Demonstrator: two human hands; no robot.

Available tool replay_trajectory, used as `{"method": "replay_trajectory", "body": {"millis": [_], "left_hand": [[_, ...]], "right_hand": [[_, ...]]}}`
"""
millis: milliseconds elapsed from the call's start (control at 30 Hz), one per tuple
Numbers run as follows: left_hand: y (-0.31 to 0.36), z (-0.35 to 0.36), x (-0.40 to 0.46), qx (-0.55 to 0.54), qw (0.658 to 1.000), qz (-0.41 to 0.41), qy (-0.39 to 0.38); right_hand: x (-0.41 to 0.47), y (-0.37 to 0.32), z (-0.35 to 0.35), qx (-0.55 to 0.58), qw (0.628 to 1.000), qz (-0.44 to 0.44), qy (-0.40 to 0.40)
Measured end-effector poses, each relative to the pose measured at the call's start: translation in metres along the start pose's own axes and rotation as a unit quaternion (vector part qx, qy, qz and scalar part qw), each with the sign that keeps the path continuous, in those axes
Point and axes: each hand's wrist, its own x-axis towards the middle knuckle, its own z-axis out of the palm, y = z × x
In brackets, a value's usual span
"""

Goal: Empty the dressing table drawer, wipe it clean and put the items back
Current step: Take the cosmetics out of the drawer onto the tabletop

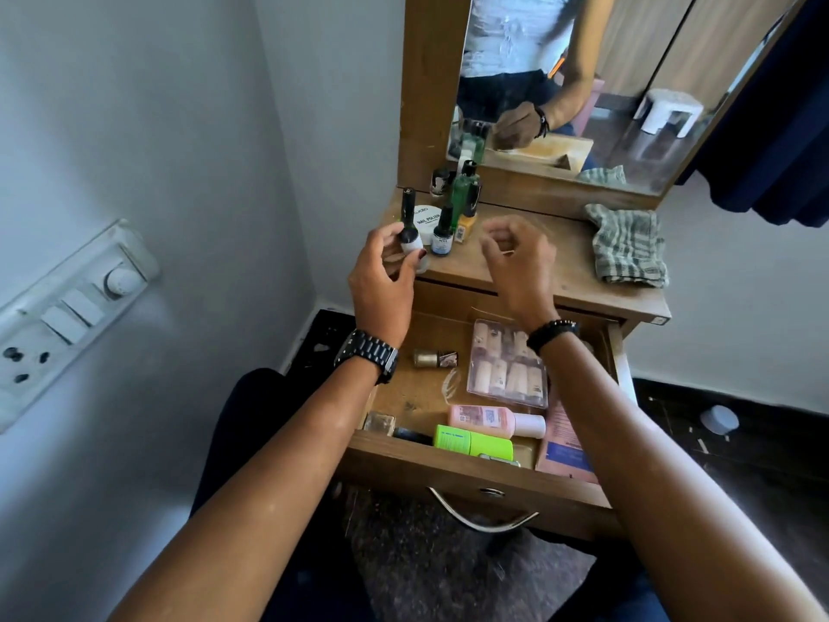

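The wooden drawer (pixel 475 475) stands pulled open below the dressing table top (pixel 529 262). Inside lie a gold nail polish bottle (pixel 433 359), a clear pack of nail tips (pixel 507 365), a pink bottle (pixel 489 419), a green bottle (pixel 471 442) and a pink packet (pixel 565 446). My left hand (pixel 386 280) holds a white nail polish bottle with a tall black cap (pixel 409 226) upright over the top's left edge. My right hand (pixel 516 258) hovers over the table top, fingers loosely curled, holding nothing.
Several small bottles and a white nail polish remover jar (pixel 426 217) stand at the top's left back. A folded striped cloth (pixel 628 249) lies at its right. A mirror (pixel 583 83) rises behind. A switchboard (pixel 67 316) is on the left wall.
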Motion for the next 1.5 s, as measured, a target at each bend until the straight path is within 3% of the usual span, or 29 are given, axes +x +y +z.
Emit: {"method": "replay_trajectory", "body": {"millis": [233,567,900,1067,1200,1267,1333,1400,1500], "left_hand": [[0.002,0.014,0.016,0.024,0.999,0.031,-0.026],[0.001,0.022,0.014,0.116,0.990,0.061,-0.049],[0.008,0.015,0.012,0.123,0.988,0.064,-0.064],[0.010,0.005,0.004,0.103,0.991,0.069,-0.051],[0.011,-0.005,-0.016,0.090,0.991,0.069,-0.072],[0.008,-0.009,-0.028,0.102,0.986,0.045,-0.127],[0.002,-0.012,-0.036,0.127,0.965,-0.010,-0.228],[-0.003,-0.014,-0.039,0.178,0.921,-0.056,-0.342],[-0.006,-0.015,-0.042,0.247,0.867,-0.064,-0.427]], "right_hand": [[-0.022,0.023,0.004,0.041,0.998,0.051,0.025],[-0.030,0.026,0.003,0.058,0.997,0.039,0.029],[-0.032,0.020,-0.001,0.068,0.997,0.033,0.019],[-0.034,0.014,-0.008,0.115,0.989,0.033,-0.089],[-0.046,0.016,-0.015,0.094,0.963,0.000,-0.252],[-0.051,0.020,-0.014,0.032,0.934,0.006,-0.354],[-0.055,0.026,-0.010,-0.050,0.907,0.000,-0.419],[-0.058,0.032,-0.005,-0.127,0.879,-0.015,-0.459],[-0.064,0.036,-0.001,-0.193,0.838,-0.019,-0.510]]}}
